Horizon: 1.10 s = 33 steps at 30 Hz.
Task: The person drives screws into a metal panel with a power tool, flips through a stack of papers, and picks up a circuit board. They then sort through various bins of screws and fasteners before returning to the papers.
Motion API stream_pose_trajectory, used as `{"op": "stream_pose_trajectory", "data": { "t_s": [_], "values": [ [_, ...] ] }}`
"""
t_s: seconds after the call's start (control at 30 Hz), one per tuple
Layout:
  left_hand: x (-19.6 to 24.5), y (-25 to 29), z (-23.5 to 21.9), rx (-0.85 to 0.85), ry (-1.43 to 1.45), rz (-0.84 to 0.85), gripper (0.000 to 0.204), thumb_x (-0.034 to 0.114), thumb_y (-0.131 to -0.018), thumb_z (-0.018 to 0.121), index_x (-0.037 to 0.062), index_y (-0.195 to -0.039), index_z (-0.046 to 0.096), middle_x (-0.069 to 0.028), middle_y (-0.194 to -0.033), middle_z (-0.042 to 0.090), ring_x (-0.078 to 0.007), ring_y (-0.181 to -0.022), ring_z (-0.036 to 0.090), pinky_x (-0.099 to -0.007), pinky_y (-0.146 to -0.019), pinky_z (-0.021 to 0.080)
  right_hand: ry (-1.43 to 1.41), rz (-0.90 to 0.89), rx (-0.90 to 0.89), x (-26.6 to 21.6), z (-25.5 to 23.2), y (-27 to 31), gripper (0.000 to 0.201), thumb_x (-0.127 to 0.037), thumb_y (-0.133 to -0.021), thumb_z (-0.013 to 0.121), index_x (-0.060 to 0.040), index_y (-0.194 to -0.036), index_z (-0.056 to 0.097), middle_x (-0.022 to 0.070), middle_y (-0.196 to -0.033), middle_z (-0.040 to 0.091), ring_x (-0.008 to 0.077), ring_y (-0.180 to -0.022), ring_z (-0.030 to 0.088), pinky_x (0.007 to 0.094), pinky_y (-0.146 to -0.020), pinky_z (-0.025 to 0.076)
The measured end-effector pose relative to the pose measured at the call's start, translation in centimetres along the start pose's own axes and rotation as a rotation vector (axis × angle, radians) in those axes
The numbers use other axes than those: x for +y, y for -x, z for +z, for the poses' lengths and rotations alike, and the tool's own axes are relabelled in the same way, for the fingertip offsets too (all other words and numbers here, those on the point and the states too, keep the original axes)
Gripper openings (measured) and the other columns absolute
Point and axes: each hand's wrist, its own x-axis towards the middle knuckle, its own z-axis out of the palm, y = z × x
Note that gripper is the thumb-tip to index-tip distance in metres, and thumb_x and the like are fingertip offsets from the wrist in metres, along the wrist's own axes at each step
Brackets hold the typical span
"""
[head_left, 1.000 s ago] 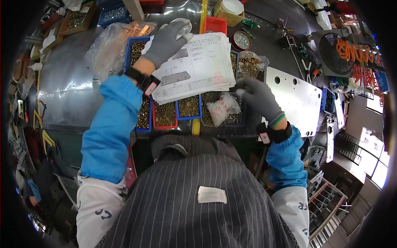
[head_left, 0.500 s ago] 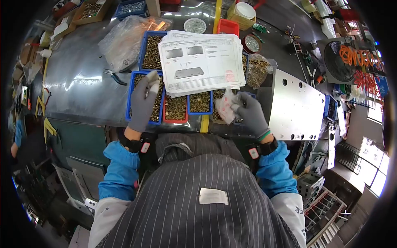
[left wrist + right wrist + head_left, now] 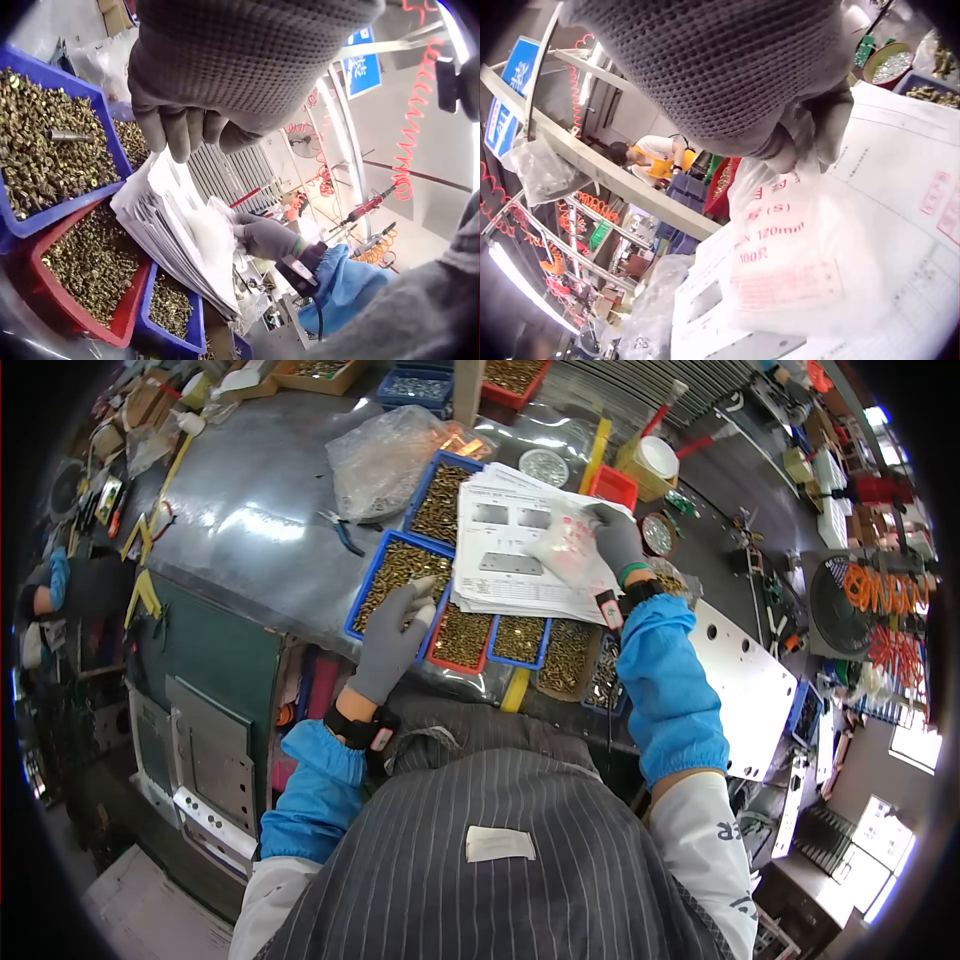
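Observation:
My gloved right hand (image 3: 617, 538) pinches the top of a clear plastic bag (image 3: 566, 548) with red print. The bag hangs over a stack of printed sheets (image 3: 475, 582), overlapping the upper sheet in the head view. My gloved left hand (image 3: 393, 643) is over the near edge of a blue bin (image 3: 60, 211) full of small brass-coloured fasteners (image 3: 45, 157). Its fingers are loosely bent, thumb apart, with nothing visible between them. A short silver metal rod (image 3: 70, 136) lies on those fasteners. The sheets rest across several bins.
A red bin (image 3: 133, 300) and a smaller blue bin (image 3: 520, 640) line the near table edge. Pliers (image 3: 345, 532) and a large plastic bag (image 3: 385, 460) lie to the left. At right is a white plate with holes (image 3: 735, 680); a round dish (image 3: 545, 466) stands behind the sheets.
My left hand came back from the round dish to the near blue bin. My right hand gripped the printed bag and lifted it from the near bins to over the sheets.

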Motion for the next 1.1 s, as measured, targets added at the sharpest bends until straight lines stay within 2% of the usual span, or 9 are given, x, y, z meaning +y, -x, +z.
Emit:
{"op": "stream_pose_trajectory", "data": {
  "t_s": [0.33,0.43,0.5,0.57,0.67,0.77,0.83,0.87,1.1],
  "values": [
    [-4.8,-6.5,-8.8,0.208,-0.198,0.122,0.035,0.01,-0.091,0.06,0.0026,-0.126,0.063,-0.0134,-0.112,0.071,-0.0218,-0.1,0.067,-0.0306,-0.088,0.051,0.14,0.034,0.057,-2.2,-2.7,1.8,0.06,-0.027,-0.086,0.067,-0.0089,-0.139,0.049,0.0269,-0.134,0.053,0.0445,-0.118,0.058,0.0461,-0.099,0.048],
    [-1.1,-9.0,-9.4,0.132,-0.411,0.123,0.031,0.012,-0.095,0.059,0.0012,-0.124,0.065,-0.0106,-0.106,0.072,-0.0148,-0.094,0.066,-0.0286,-0.084,0.053,0.2,0.027,0.135,-3.0,-4.7,3.7,0.06,-0.029,-0.086,0.069,-0.0059,-0.138,0.05,0.0249,-0.136,0.053,0.0424,-0.123,0.055,0.0459,-0.101,0.046],
    [-0.3,-10.4,-8.5,0.113,-0.283,0.147,0.028,0.013,-0.095,0.059,0.002,-0.119,0.067,-0.0078,-0.1,0.072,-0.0121,-0.085,0.066,-0.0278,-0.078,0.053,0.165,0.024,0.138,-5.7,-7.4,5.6,0.056,-0.027,-0.086,0.069,-0.0041,-0.134,0.054,0.0209,-0.133,0.056,0.0381,-0.122,0.056,0.044,-0.102,0.045],
    [1.3,-10.6,-7.0,-0.045,-0.123,0.041,0.024,0.014,-0.092,0.06,0.0007,-0.111,0.068,-0.0055,-0.082,0.068,-0.011,-0.073,0.064,-0.0267,-0.066,0.051,-0.089,0.251,0.066,-10.5,-10.3,9.1,0.047,-0.021,-0.087,0.067,-0.0018,-0.128,0.058,0.017,-0.13,0.058,0.0323,-0.119,0.057,0.0392,-0.101,0.045],
    [0.9,-10.4,-4.8,-0.163,-0.179,-0.014,0.021,0.015,-0.093,0.061,-0.0001,-0.106,0.068,-0.0053,-0.081,0.068,-0.0111,-0.066,0.063,-0.0261,-0.063,0.051,-0.173,0.056,0.12,-8.9,-13.0,13.6,0.038,-0.015,-0.089,0.063,-0.0016,-0.124,0.061,0.0125,-0.123,0.061,0.0252,-0.11,0.059,0.0342,-0.097,0.045],
    [0.8,-9.2,-2.6,-0.239,-0.209,-0.089,0.02,0.017,-0.093,0.062,0.0006,-0.103,0.067,-0.0057,-0.079,0.068,-0.0135,-0.066,0.063,-0.0283,-0.063,0.05,-0.388,0.22,0.153,-9.3,-15.5,18.5,0.033,-0.01,-0.094,0.058,0.0019,-0.125,0.06,0.0075,-0.114,0.064,0.0163,-0.106,0.059,0.0282,-0.094,0.045],
    [-1.3,-8.8,-1.5,-0.253,-0.286,0.028,0.02,0.019,-0.092,0.063,0.0026,-0.103,0.067,-0.0086,-0.081,0.069,-0.0176,-0.067,0.063,-0.0316,-0.065,0.05,-0.41,0.3,0.155,-9.3,-15.9,21.2,0.034,-0.01,-0.095,0.057,0.0026,-0.126,0.059,0.0075,-0.114,0.064,0.015,-0.106,0.058,0.0278,-0.094,0.045],
    [-0.2,-8.2,-1.0,-0.277,-0.274,-0.057,0.02,0.02,-0.091,0.063,0.0041,-0.103,0.067,-0.011,-0.084,0.07,-0.0221,-0.069,0.064,-0.034,-0.067,0.05,-0.432,0.377,0.156,-9.2,-16.0,22.3,0.034,-0.01,-0.095,0.057,0.0032,-0.127,0.059,0.0074,-0.113,0.064,0.0137,-0.106,0.058,0.0275,-0.094,0.045],
    [-1.7,-6.7,0.1,-0.267,-0.247,-0.01,0.019,0.021,-0.092,0.063,0.0021,-0.097,0.066,-0.0079,-0.073,0.066,-0.0158,-0.061,0.061,-0.0332,-0.06,0.049,-0.49,0.469,0.146,-10.1,-13.5,25.5,0.036,-0.01,-0.096,0.059,0.0029,-0.13,0.058,0.0079,-0.114,0.065,0.0143,-0.104,0.059,0.0278,-0.093,0.047]
  ]
}}
